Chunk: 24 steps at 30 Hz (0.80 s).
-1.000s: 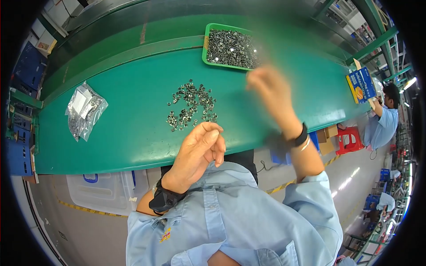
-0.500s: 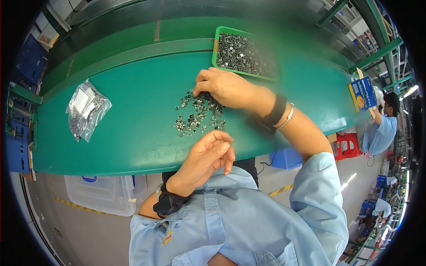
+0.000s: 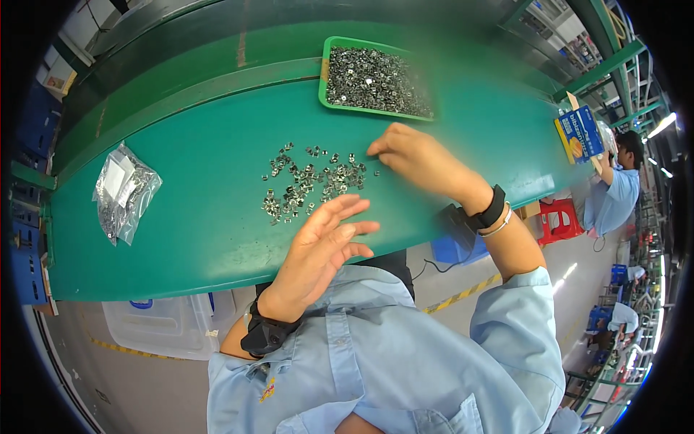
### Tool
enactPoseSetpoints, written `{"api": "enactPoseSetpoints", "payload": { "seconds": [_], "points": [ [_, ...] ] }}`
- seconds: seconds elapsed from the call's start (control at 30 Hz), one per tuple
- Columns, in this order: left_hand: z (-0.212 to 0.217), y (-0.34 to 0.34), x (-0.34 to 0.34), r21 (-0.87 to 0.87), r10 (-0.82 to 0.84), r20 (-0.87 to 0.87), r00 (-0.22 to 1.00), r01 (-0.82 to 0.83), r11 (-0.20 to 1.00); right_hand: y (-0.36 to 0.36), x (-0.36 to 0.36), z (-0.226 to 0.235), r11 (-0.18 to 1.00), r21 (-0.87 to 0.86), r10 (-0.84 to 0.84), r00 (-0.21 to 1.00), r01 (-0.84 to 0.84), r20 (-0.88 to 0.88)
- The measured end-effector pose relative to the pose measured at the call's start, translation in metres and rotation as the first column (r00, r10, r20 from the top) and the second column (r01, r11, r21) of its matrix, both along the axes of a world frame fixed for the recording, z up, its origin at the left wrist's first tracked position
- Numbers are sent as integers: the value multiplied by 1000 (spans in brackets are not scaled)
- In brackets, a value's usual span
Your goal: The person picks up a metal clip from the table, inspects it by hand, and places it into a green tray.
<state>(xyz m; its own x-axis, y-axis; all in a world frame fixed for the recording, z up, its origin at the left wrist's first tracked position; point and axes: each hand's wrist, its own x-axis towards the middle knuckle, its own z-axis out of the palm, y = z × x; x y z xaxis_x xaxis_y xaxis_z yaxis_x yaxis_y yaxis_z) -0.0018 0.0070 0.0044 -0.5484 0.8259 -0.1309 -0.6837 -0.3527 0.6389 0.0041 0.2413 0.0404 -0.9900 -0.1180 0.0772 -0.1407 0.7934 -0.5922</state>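
Observation:
Small shiny metal parts (image 3: 295, 189) lie scattered in a loose pile on the green tabletop (image 3: 202, 210). My right hand (image 3: 423, 160) is just right of the pile, fingers drawn together and pointing left. Whatever is between its fingertips, if anything, cannot be made out. One loose metal part (image 3: 377, 173) rests on the table below those fingertips. At the near side of the pile my left hand (image 3: 314, 253) is open and holds nothing, its fingers spread toward the right. A green tray (image 3: 323, 90) full of similar metal parts stands beyond the pile.
On the left lies a clear plastic bag (image 3: 129, 194) with metal parts and a white label inside. A blue and yellow box (image 3: 580, 135) stands at the right end, beside a co-worker (image 3: 613, 192). A red stool (image 3: 560, 222) and a lidded clear bin (image 3: 155, 325) are on the floor.
My right hand has moved from over the pile to its right side, uncovering parts there. My left hand's fingers have spread wider. The whole view has shifted slightly.

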Motion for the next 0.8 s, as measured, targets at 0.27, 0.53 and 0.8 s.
{"api": "enactPoseSetpoints", "payload": {
  "seconds": [0.27, 0.53, 0.8],
  "points": [
    [0, 3, -4, -19, 97, -27, 995, -98, 995, -3, 10, -8, 993, 120, 6, 1000, -9, 26],
    [-3, 2, -3, -36, 47, -75, 996, -50, 998, -16, 26, -14, 990, -115, -88, 996, 83, -34],
    [2, 8, 1, -102, 24, -149, 988, -39, 994, -46, 41, 15, 990, 130, 89, 975, -63, -202]
  ]
}}
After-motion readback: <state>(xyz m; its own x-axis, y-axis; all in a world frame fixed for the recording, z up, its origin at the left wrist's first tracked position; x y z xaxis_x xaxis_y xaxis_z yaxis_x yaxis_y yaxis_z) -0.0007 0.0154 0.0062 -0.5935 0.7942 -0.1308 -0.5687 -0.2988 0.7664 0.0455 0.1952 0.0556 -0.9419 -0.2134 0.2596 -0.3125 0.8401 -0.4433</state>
